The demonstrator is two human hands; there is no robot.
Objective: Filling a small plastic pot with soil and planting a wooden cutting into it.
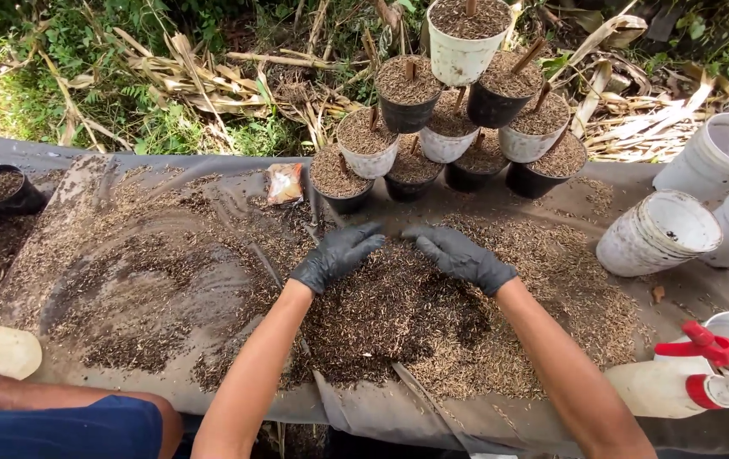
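Two gloved hands on the job: left hand (335,255) and right hand (461,256), both in black gloves, fingers spread loosely and palms down, gripping nothing. Both rest on the far edge of the soil-and-husk pile (398,314), fingertips turned toward each other with a small gap between them.

Pile sits mid-sheet on the grey tarp (84,178) (ground cover, not a desk). Its long axis runs left-right across the view; the dark core lies under and just in front of the hands, with lighter husk scatter fanning to both sides.

Counts:
- Filled pots (432,127): about ten, clustered just beyond the hands; mix of black and white, some with stick cuttings.
- One more black pot (3,189) at far left.
- Empty white buckets (658,233): three tipped on their sides at right, a fourth partly visible at lower right.
- One spray bottle (696,378) with a red trigger, lower right.
- One small packet (284,183) on the tarp left of the pots.

Room: the tarp's near edge runs just below the forearms; open tarp to the left of the pile; the right side is crowded by buckets. A second person's leg (58,421) sits at lower left.
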